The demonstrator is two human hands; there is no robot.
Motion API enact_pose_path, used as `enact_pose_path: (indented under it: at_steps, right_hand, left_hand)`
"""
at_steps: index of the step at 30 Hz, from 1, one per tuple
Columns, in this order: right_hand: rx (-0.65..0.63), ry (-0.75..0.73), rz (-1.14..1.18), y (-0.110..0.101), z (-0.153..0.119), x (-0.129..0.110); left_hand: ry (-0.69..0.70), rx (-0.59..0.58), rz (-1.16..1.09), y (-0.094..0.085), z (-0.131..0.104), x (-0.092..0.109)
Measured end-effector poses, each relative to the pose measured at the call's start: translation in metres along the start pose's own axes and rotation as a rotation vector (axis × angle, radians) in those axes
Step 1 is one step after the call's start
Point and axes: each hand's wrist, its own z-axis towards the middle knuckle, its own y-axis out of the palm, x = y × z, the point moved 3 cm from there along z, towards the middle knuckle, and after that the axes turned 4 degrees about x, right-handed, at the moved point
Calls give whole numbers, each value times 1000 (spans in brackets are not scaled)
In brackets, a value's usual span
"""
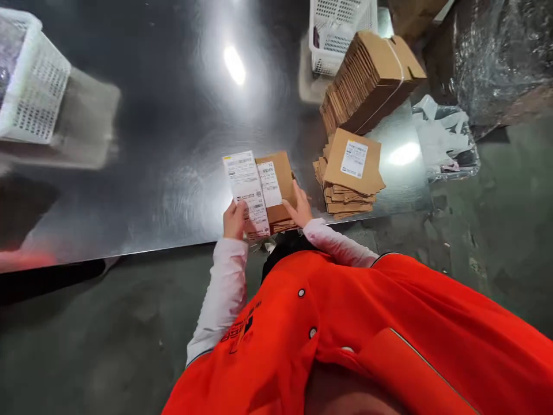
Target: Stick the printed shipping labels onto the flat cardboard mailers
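Observation:
My left hand [234, 219] is closed on a long strip of white printed shipping labels [242, 176], its thumb on top near the lower part. The strip overlaps the left side of a brown flat cardboard carton [283, 173], which lies on more cardboard at the table's front edge. One white label [269, 183] lies on that carton. My right hand [301, 208] holds the carton by its right side, thumb on its face beside the label's lower corner and fingers along the edge. Right of it sits a pile of flat cartons, the top labelled carton [334, 167] turned at an angle.
A strapped bundle of flat cartons [360, 86] stands behind the pile. White plastic baskets stand at the back [327, 62] and far left [41, 95] of the shiny metal table [142, 115]. A bin of white scraps [444, 138] is off the table's right end.

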Motion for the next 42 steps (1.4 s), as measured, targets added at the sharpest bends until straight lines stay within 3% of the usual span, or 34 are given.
enact_pose_path:
  at_steps: [2, 4, 7, 9, 10, 12, 15, 17, 19, 23, 26, 29, 35, 38, 42]
  right_hand:
    - [105, -28, 218, -35, 13, 10]
    - [243, -43, 291, -96, 28, 31]
    - [399, -6, 114, -197, 43, 58]
    - [500, 58, -136, -231, 44, 58]
    - [507, 63, -230, -230, 42, 50]
    - [351, 10, -244, -190, 32, 23]
    - [-269, -48, 234, -78, -4, -24]
    - [-378, 89, 490, -22, -33, -39]
    - [-380, 216, 577, 9, -55, -40]
    - [-509, 232, 458, 16, -59, -33]
    - [-457, 177, 321, 2, -38, -34]
    - [-429, 33, 145, -8, -23, -43]
    - [-371, -104, -6, -10, -21, -48]
    - [-286, -150, 43, -2, 4, -43]
    - [-109, -142, -22, 17, 72, -31]
  left_hand:
    - [-35, 19, -129, -9, -18, 15]
    - [-38, 15, -179, -18, -32, 30]
    - [-54, 18, -165, -27, -46, 40]
    - [-40, 6, -159, -26, -55, 36]
    - [-25, 2, -157, -25, -60, 31]
    - [-2, -13, -135, -20, -71, 15]
    - [-46, -75, -49, -14, -83, -16]
    - [-86, -140, 8, -13, -85, -34]
    - [-86, -136, -9, -17, -83, -44]
    - [-144, -65, -104, -21, -75, -54]
    - [-194, -61, -111, -15, -75, -59]
    - [-194, -12, -147, -8, -78, -63]
    - [-118, 206, -14, -3, -72, -65]
    - [-153, 101, -39, -5, -66, -67]
    - [-392, -159, -29, -15, -66, -88]
